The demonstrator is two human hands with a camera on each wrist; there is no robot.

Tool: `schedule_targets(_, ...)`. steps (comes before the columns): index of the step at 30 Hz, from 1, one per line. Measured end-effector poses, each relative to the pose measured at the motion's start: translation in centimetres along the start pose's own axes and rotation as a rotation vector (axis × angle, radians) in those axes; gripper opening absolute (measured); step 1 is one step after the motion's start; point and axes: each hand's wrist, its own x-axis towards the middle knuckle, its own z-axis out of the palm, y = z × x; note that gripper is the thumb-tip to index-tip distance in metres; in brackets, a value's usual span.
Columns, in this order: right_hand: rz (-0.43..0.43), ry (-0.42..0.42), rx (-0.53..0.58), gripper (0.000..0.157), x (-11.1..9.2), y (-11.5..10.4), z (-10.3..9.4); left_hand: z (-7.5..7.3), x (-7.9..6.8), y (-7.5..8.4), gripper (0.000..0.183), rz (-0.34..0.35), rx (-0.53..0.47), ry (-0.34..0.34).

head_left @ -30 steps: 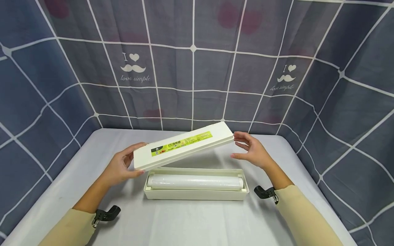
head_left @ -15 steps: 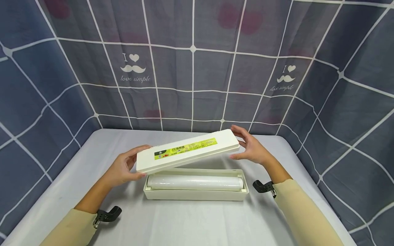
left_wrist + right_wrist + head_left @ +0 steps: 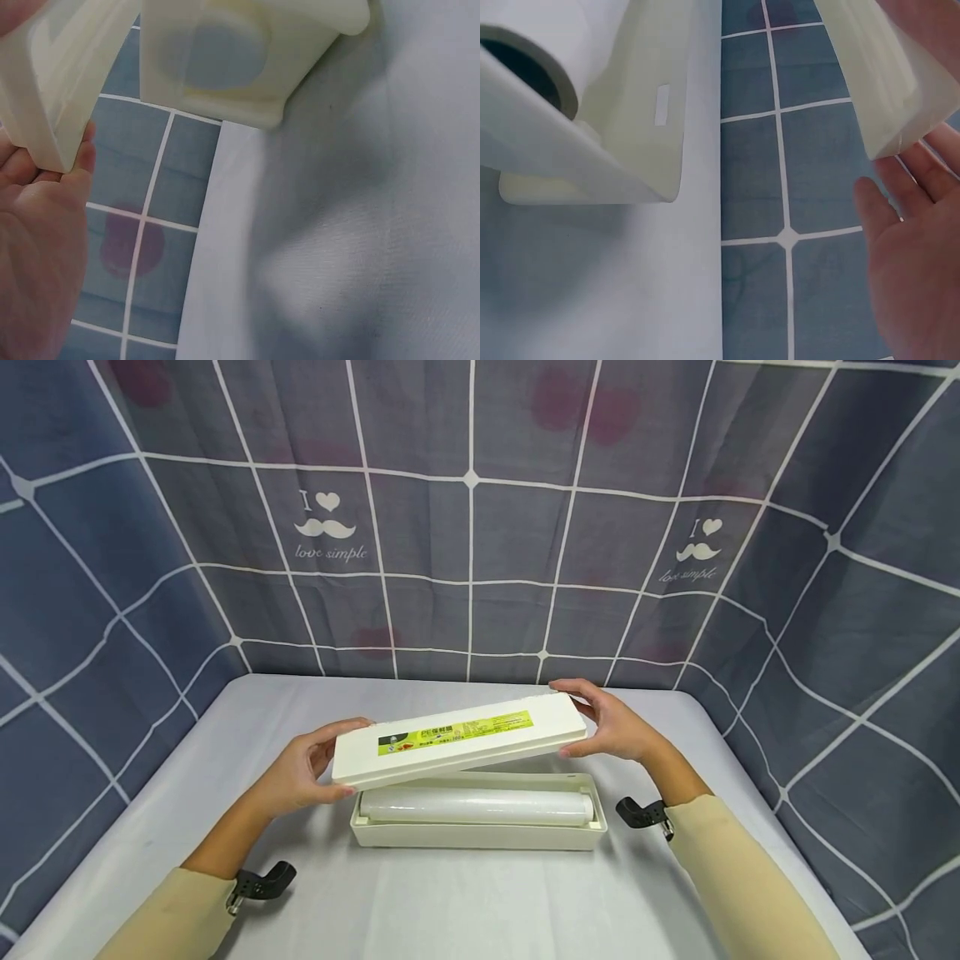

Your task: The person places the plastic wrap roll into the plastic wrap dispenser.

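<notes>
A white lid (image 3: 480,743) with a green and yellow label is held tilted above a long cream box (image 3: 480,837), its right end higher. My left hand (image 3: 303,772) grips the lid's left end, thumb at the front edge and fingers behind. At the other end, my right hand (image 3: 611,722) holds the lid between thumb and fingers. Inside the box lies a white roll of cling film (image 3: 476,806), partly covered by the lid in the head view. In the right wrist view the roll's hollow core (image 3: 525,71) shows, and the lid (image 3: 892,82) rests against the fingers.
The box stands on a table with a white cloth (image 3: 480,902). Behind and at both sides hangs a grey-blue checked curtain (image 3: 420,527) with white lines. A black strap (image 3: 262,883) hangs at the left wrist and another strap (image 3: 641,814) at the right.
The lid's right end has come down and shifted slightly right. My right hand has closed in on that end and now holds it. The box and roll have stayed put.
</notes>
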Motion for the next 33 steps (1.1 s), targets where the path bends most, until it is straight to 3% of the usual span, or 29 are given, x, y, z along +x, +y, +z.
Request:
schedule_targets(7,0.015,-0.062,0.028,0.091,-0.1,0.1,0.1,-0.2,-0.1,-0.2,0.085,-0.02,-0.005,-0.025)
schedule_targets(16,0.036,-0.063,0.047,0.087,-0.6,0.0,0.4,-0.3,0.1,0.0,0.085,-0.011,0.046,-0.049)
schedule_targets(25,0.049,-0.038,0.012,0.084,-1.7,0.8,0.7,-0.2,0.5,0.5,0.086,-0.063,0.118,-0.057)
schedule_targets(33,0.049,0.03,-0.01,0.085,-3.0,0.8,1.4,-0.2,0.7,0.4,0.082,-0.039,0.128,-0.093)
